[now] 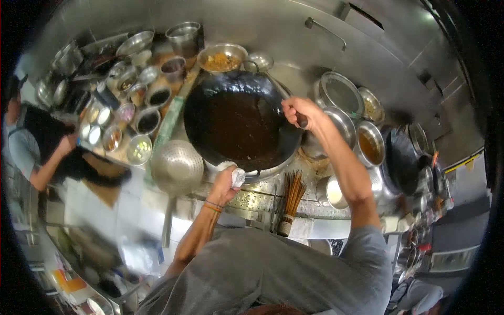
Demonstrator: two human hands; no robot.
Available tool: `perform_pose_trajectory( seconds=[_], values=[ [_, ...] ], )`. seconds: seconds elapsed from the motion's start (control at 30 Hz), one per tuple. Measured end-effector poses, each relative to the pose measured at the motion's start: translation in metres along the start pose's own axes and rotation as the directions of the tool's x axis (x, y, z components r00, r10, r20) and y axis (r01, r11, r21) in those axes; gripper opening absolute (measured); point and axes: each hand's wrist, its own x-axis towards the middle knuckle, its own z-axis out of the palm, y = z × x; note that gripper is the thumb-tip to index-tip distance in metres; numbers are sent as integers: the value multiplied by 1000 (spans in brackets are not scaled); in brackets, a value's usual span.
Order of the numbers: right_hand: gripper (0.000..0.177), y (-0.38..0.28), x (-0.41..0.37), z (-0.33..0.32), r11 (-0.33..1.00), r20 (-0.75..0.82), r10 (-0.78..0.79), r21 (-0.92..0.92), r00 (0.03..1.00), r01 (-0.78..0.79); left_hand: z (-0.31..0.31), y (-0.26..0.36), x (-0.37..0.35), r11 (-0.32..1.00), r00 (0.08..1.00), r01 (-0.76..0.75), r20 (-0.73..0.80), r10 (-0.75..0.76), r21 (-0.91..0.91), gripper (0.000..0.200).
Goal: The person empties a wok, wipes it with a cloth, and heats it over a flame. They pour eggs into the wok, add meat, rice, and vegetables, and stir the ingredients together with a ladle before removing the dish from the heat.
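Note:
A large black wok [236,123] with dark, shiny liquid or oil inside sits on the stove in front of me. My left hand [224,181] is closed on a folded white cloth [238,177], pressed against the wok's near rim. My right hand [304,113] grips the dark handle end of a long metal ladle [278,86] above the wok's right side. Its shaft slants up and left to the far rim, where its head is hard to make out. A perforated strainer [177,167] with a long handle lies left of my left hand.
Several sauce and ingredient bowls [148,121] stand on the left counter. Behind the wok is a bowl of orange-brown food [220,59]. A bamboo brush [291,197] stands near me. Metal pots and a bowl of brown liquid [371,146] are on the right. A person [37,142] stands at left.

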Motion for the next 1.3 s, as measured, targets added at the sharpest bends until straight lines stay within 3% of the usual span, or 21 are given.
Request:
perform_pose_trajectory(
  seconds=[0.07, 0.13, 0.17, 0.37, 0.53, 0.8, 1.17, 1.3],
  values=[
    [20, -10, -6, -5, 998, 40, 67, -7, 997, -66, 6, -1, 0, 1000, 1000, -4, 28, 4, -16, 16],
    [20, -18, -10, -12, 1000, 47, 17, -3, 999, -17, 14, 5, 3, 999, 991, -14, 136, 20, -43, 16],
    [21, -25, -12, -17, 1000, 66, -4, 5, 998, 3, 27, 8, -1, 999, 997, -41, 60, 42, -16, 17],
    [16, -68, -24, -46, 993, 111, -114, 14, 987, 113, 82, 11, 15, 983, 971, -178, 170, 168, 47, 17],
    [14, -94, -29, -66, 972, 65, -233, 57, 970, 229, 127, 12, 29, 968, 949, -247, 216, 232, 48, 16],
    [14, -117, -27, -101, 958, -28, -266, 106, 964, 267, 196, 7, 35, 946, 946, -297, 170, 275, 126, 13],
    [10, -131, -45, -141, 930, -136, -323, 137, 937, 341, 225, -6, 65, 906, 891, -409, 265, 370, 112, 12],
    [3, -131, -59, -142, 927, -185, -322, 139, 928, 349, 224, -6, 71, 863, 869, -451, 332, 366, 229, 16]
  ],
)
